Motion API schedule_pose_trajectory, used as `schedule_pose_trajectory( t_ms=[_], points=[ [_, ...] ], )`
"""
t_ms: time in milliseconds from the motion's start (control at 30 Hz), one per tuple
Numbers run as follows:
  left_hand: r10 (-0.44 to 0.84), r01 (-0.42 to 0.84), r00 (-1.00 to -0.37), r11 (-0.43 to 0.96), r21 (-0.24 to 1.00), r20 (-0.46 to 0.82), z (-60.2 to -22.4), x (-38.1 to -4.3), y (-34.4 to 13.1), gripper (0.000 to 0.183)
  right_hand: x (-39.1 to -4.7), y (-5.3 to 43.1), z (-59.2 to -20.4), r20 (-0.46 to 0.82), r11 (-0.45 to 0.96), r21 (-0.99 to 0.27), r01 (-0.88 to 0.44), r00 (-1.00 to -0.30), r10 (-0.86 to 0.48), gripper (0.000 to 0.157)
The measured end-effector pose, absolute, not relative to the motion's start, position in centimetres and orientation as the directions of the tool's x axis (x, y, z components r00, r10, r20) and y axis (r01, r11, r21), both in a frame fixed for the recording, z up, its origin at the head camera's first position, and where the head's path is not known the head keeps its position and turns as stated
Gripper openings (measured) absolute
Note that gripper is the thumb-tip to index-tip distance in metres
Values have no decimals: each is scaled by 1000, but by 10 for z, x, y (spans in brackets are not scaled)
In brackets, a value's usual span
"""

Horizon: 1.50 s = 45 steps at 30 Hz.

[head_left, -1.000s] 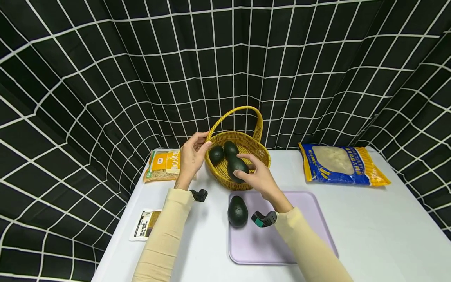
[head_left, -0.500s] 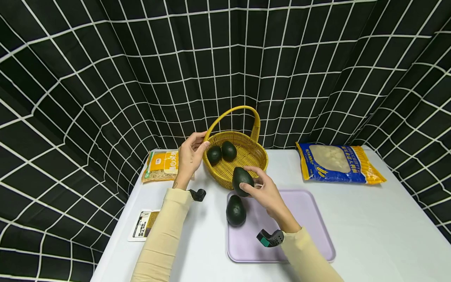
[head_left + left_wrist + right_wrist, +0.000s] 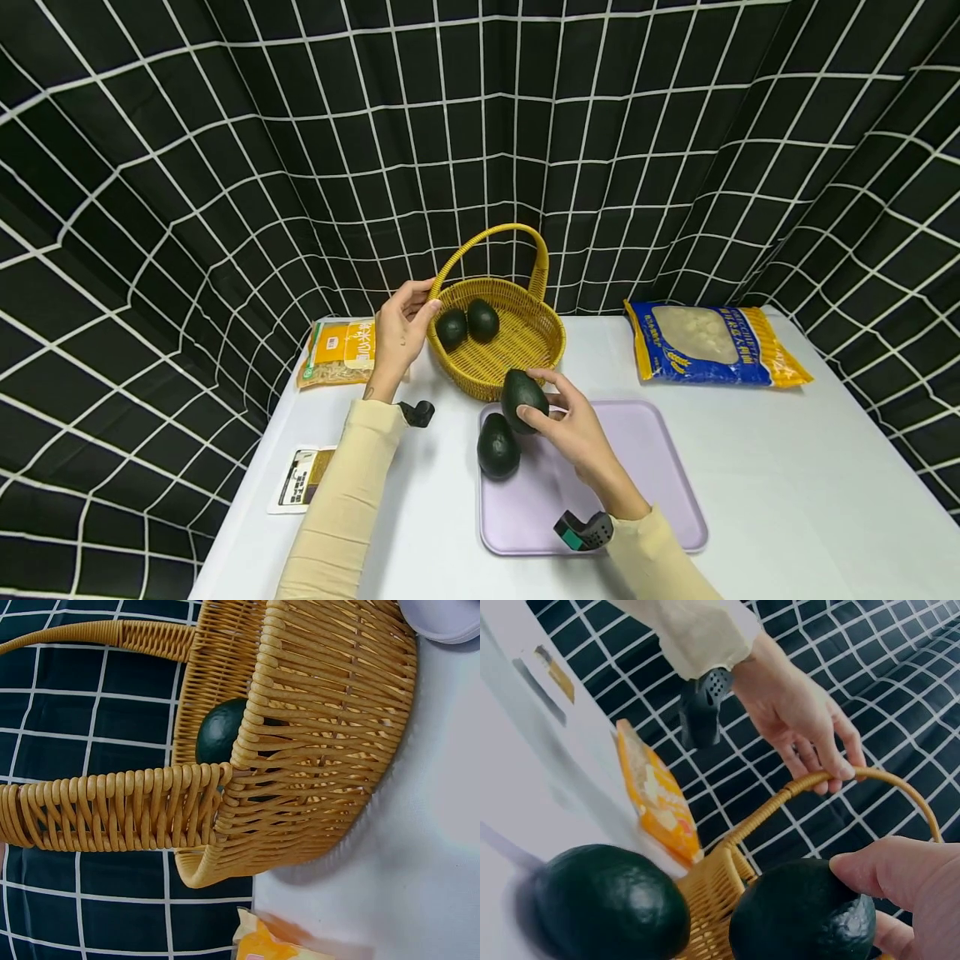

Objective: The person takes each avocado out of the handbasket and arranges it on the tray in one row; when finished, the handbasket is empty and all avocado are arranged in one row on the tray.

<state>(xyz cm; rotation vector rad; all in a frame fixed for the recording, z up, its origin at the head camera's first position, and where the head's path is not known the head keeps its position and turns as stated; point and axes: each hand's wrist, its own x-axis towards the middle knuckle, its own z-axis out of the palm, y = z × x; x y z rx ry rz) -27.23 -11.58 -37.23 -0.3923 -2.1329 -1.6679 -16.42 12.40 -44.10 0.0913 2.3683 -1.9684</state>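
Note:
My right hand [image 3: 573,425] grips a dark green avocado [image 3: 522,400] between thumb and fingers, over the upper left part of the lilac tray [image 3: 622,475]. A second avocado [image 3: 498,447] lies on the tray's left side, just beside the held one. Behind them stands a yellow wicker basket [image 3: 517,354] with two avocados [image 3: 483,321] at its left inside. My left hand [image 3: 401,325] pinches the left base of the basket's handle [image 3: 761,817]. In the left wrist view one avocado [image 3: 221,731] shows past the rim, and the left fingers are almost out of frame.
An orange food packet [image 3: 341,354] lies left of the basket, partly behind the left hand. A small white and brown packet [image 3: 300,479] is near the left forearm. At the right back lies a blue and yellow bag [image 3: 712,346]. A black grid curtain [image 3: 480,125] stands behind the table.
My right hand has lifted an avocado out of the basket and brought it toward me, over the tray beside the other avocado. The left hand keeps its hold on the handle.

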Motion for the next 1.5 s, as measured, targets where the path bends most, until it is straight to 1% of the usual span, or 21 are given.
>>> schedule_pose_trajectory(
  t_ms=[133, 367, 667, 867, 1033, 1100, 1167, 1333, 1500],
  points=[
    [-24, 452, -881, 255, 855, 473, -366, -266, -115, 30, -157, 126, -445, -93, 189, -977, 99, -995, 41, 56],
    [-19, 462, -877, 244, 853, 480, -367, -268, -116, 30, -145, 129, -458, -108, 208, -970, 126, -989, 98, 58],
    [-33, 465, -873, 247, 850, 487, -365, -269, -115, 30, -135, 130, -475, -112, 234, -962, 138, -986, 123, 63],
    [-34, 459, -876, 249, 853, 482, -365, -270, -115, 29, -132, 132, -482, -122, 293, -943, 158, -983, 139, 65],
    [-35, 471, -869, 244, 848, 493, -384, -286, -120, 29, -129, 133, -486, -91, 388, -911, 140, -986, 142, 67],
    [-39, 473, -868, 243, 847, 495, -391, -292, -121, 30, -128, 133, -488, -70, 430, -894, 127, -987, 145, 67],
    [-43, 461, -873, 249, 852, 485, -389, -291, -120, 30, -128, 132, -488, -61, 457, -881, 122, -987, 147, 67],
    [-31, 455, -878, 258, 852, 478, -377, -279, -115, 30, -127, 132, -487, -58, 487, -866, 114, -990, 129, 61],
    [-30, 457, -878, 247, 854, 478, -368, -268, -115, 30, -127, 135, -486, -49, 544, -835, 80, -996, 71, 54]
  ],
)
